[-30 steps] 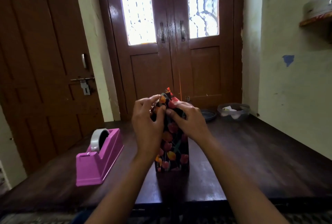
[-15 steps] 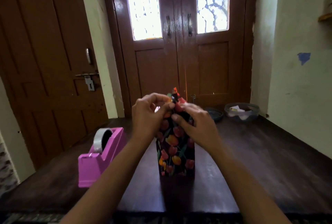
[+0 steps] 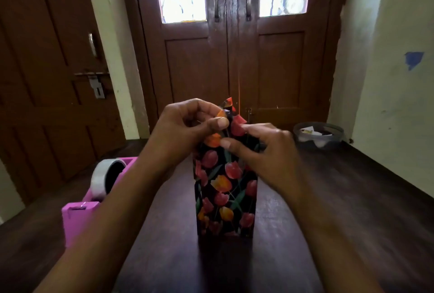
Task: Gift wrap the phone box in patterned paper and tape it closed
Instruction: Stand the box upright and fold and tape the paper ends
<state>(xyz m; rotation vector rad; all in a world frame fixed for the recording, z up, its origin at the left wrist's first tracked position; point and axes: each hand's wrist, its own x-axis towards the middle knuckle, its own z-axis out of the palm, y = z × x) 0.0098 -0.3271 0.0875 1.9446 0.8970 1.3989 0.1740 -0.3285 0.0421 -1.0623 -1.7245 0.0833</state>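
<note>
Paper (image 3: 228,104) atop the upright box (image 3: 225,198) is pinched by both hands (image 3: 180,132) (image 3: 270,154).

Forearms converge; left hand (image 3: 185,132) curls, pinching the wrapping paper (image 3: 225,184); right hand (image 3: 267,154) grips it, thumb extended.

1. From my remote seat I see a dark brown wooden bench (image 3: 352,210) stretching away to the far wall.
2. A tall box wrapped in black paper with red and orange tulips (image 3: 225,196) stands upright on its end near the middle.
3. A pink plastic tape dispenser (image 3: 77,219) sits at the left, apart from the box, carrying a roll of clear tape (image 3: 98,180).
4. A round grey bowl (image 3: 318,136) sits at the far right, holding pale scraps.
</note>
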